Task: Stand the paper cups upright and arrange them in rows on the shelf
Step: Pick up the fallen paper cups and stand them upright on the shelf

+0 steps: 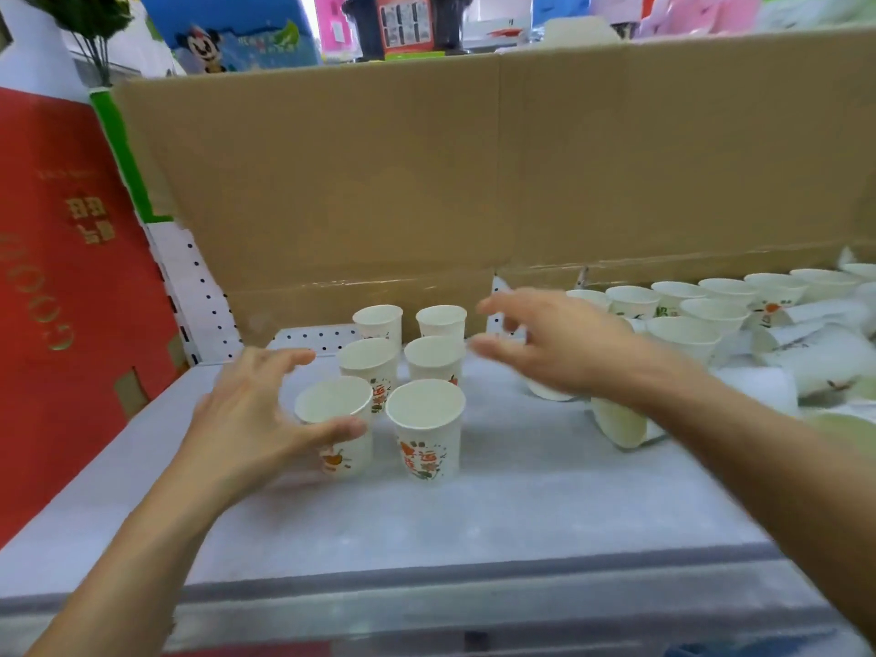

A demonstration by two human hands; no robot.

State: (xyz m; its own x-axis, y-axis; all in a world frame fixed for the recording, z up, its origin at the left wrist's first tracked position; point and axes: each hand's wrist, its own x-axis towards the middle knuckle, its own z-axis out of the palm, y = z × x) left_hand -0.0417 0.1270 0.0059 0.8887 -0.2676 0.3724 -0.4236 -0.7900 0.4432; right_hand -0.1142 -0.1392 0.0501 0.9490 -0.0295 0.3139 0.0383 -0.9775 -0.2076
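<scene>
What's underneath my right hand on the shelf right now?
Below the right hand part of one white cup shows, and a second cup leans under the forearm. The hand and arm cover their rims, so whether the first stands upright cannot be told.

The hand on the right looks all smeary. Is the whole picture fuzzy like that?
Not all of it. In the head view, the right hand smears at its fingertips and the left hand less. The nearest cup looks fairly sharp. The head view's wide lens curves the cardboard box, and the soft light leaves faint shadows.
</scene>
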